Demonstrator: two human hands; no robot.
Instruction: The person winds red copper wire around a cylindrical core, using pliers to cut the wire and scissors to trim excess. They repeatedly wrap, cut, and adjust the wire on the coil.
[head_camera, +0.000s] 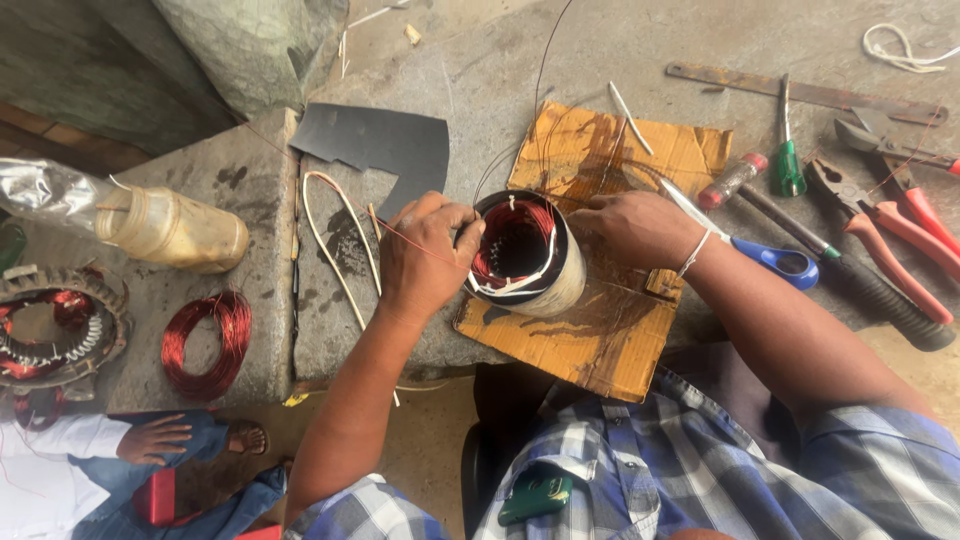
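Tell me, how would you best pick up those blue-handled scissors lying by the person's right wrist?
Probably by the blue handle loops, coming from above on the right. The scissors lie flat, their blades run under the right hand, and only the loops lie free.

red wire coil (206, 343) | plastic jar (172, 229) | blue-handled scissors (770, 255) | red-handled pliers (880, 228)

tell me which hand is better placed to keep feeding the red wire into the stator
Left, probably: the left hand pinches the red wire at the stator rim; the right hand only steadies its far side.
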